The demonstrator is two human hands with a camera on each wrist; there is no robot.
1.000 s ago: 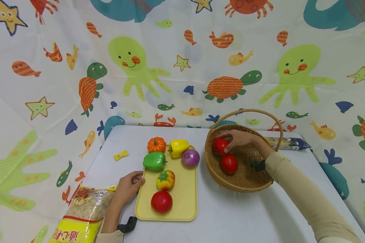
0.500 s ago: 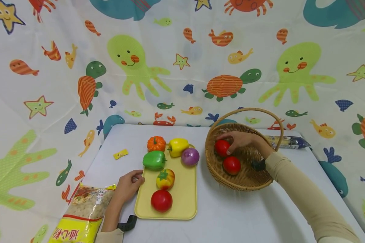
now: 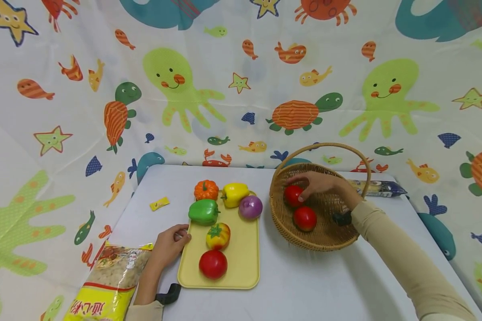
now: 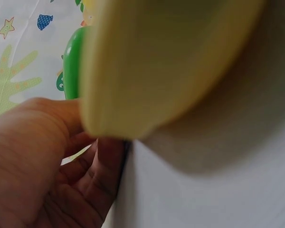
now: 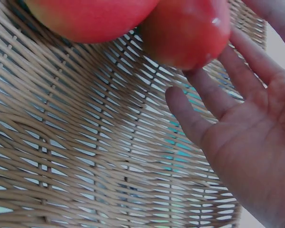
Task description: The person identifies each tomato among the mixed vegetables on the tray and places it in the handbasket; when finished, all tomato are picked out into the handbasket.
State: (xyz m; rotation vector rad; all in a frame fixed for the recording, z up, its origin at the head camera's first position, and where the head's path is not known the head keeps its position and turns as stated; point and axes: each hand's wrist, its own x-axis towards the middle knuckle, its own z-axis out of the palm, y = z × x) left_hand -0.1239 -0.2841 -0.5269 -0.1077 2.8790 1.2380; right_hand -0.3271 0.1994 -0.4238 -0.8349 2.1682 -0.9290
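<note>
In the head view, my right hand (image 3: 318, 183) reaches into the wicker basket (image 3: 279, 226). Its thumb and fingers are around a red apple (image 3: 292, 195); the right wrist view has fingertips against the lower side of this apple (image 5: 185, 35). A second red apple (image 3: 305, 219) lies just in front, inside the basket. On the left, my left hand (image 3: 169, 246) grips the edge of the yellow tray (image 3: 245, 272). The left wrist view shows the thumb at the tray rim (image 4: 102, 118) and the fingers curled below it.
Around the tray are an orange pumpkin (image 3: 206, 190), yellow pepper (image 3: 235, 195), green pepper (image 3: 203, 211), purple onion (image 3: 251, 207), red-yellow fruit (image 3: 218, 236) and red round fruit (image 3: 213, 264). A pasta bag (image 3: 112, 281), yellow packet (image 3: 159, 203) and noodle pack (image 3: 379, 188) lie farther out.
The two red apples have shifted slightly right within the basket, along with my right hand. My left hand and the tray have stayed in place.
</note>
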